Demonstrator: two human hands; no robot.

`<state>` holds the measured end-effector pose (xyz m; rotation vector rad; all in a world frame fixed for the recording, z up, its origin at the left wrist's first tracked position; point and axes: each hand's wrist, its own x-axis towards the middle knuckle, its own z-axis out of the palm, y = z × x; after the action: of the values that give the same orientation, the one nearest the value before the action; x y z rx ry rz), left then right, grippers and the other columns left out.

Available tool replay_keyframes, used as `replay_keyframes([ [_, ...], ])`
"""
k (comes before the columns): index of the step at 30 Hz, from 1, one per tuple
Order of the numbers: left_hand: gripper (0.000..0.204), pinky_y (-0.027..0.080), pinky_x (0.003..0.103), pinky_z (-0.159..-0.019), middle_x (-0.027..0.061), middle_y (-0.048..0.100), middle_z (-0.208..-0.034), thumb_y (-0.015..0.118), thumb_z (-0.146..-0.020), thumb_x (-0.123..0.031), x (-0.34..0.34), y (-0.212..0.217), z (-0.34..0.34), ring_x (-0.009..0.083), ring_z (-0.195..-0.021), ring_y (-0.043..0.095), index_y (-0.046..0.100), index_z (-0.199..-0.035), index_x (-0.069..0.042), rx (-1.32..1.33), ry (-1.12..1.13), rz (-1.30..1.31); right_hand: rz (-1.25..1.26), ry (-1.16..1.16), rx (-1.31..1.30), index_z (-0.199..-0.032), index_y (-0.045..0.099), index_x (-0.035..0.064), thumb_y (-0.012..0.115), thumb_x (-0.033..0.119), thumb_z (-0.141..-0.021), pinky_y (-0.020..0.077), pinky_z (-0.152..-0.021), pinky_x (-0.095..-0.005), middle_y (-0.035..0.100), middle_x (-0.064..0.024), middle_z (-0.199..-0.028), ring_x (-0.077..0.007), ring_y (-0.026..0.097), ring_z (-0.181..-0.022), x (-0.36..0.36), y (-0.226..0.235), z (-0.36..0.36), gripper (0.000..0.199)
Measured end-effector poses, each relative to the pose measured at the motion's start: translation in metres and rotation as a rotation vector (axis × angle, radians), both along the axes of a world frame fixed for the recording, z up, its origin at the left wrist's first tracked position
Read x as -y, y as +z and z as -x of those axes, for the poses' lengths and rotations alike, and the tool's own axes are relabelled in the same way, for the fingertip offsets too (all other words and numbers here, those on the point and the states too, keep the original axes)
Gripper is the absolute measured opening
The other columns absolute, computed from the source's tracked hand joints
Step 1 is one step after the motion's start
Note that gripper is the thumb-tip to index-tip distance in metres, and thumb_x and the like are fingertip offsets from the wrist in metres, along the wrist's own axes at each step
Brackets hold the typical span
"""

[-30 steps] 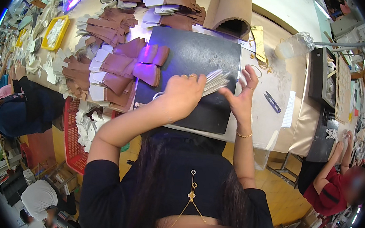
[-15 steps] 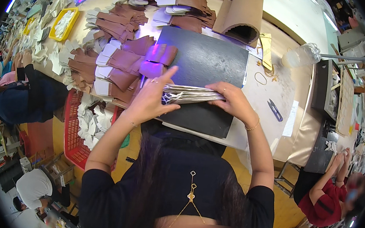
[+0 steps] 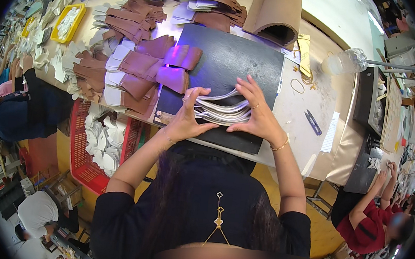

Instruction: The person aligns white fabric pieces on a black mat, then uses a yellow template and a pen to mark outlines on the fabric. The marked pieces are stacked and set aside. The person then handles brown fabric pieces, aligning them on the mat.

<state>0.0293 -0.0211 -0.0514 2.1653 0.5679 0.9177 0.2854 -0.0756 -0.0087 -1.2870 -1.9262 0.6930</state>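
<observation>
Between my two hands a stack of thin white pieces (image 3: 223, 112) is held by its ends, bowed so that its layers sag and fan apart. My left hand (image 3: 189, 115) is closed on the left end, thumb below and fingers above. At the other end my right hand (image 3: 256, 112) grips the same way, its fingertips pointing up. The stack is over the near part of a black board (image 3: 234, 57). Two small folded brown pieces (image 3: 173, 79) rest on the board's left edge, just beyond my left hand. What the white pieces are made of I cannot tell.
Fanned brown and white pieces (image 3: 136, 67) cover the table's left. Thread snips (image 3: 313, 122) and a rubber band (image 3: 297, 85) lie right of the board. A brown roll (image 3: 278, 16) and a plastic bottle (image 3: 345, 63) stand beyond. A red basket (image 3: 80, 147) holds white pieces at lower left.
My left hand, open beside the stack before, has closed on its left end. The right hand has turned upward, and the flat stack is now bent, with its layers spread.
</observation>
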Motion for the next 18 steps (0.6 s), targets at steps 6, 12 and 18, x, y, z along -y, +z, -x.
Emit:
replay_keyframes([
  [6,0.120,0.054,0.041,-0.095,0.0161,0.053,-0.121,0.084,-0.075,0.007,0.002,0.002,-0.004,0.0290,-0.109,0.061,0.003,-0.159,-0.020,0.161,0.004,0.168,-0.030,0.000,0.398,-0.146,0.052,0.0205,0.090,0.027,-0.066,0.0406,-0.108,-0.0481,0.058,-0.0087,-0.125,-0.0326,0.052,-0.123,0.015,0.022,-0.016,0.088],
  [12,0.115,0.053,0.043,-0.097,0.0192,0.054,-0.127,0.083,-0.077,0.005,-0.002,0.001,-0.003,0.0305,-0.114,0.061,0.006,-0.158,-0.020,-0.008,-0.083,0.081,-0.048,-0.038,0.444,-0.133,0.063,0.0146,0.085,0.027,-0.072,0.0424,-0.091,-0.0379,0.061,-0.0071,-0.111,-0.0268,0.057,-0.105,0.010,0.024,-0.018,0.067],
  [18,0.115,0.050,0.040,-0.101,0.0180,0.056,-0.126,0.080,-0.081,0.003,0.000,0.008,0.001,0.0281,-0.116,0.062,-0.002,-0.160,-0.016,0.117,-0.082,0.262,0.014,-0.023,0.391,-0.126,0.066,0.0146,0.083,0.037,-0.075,0.0415,-0.087,-0.0362,0.062,-0.0052,-0.103,-0.0246,0.056,-0.100,0.019,0.012,-0.027,0.058],
])
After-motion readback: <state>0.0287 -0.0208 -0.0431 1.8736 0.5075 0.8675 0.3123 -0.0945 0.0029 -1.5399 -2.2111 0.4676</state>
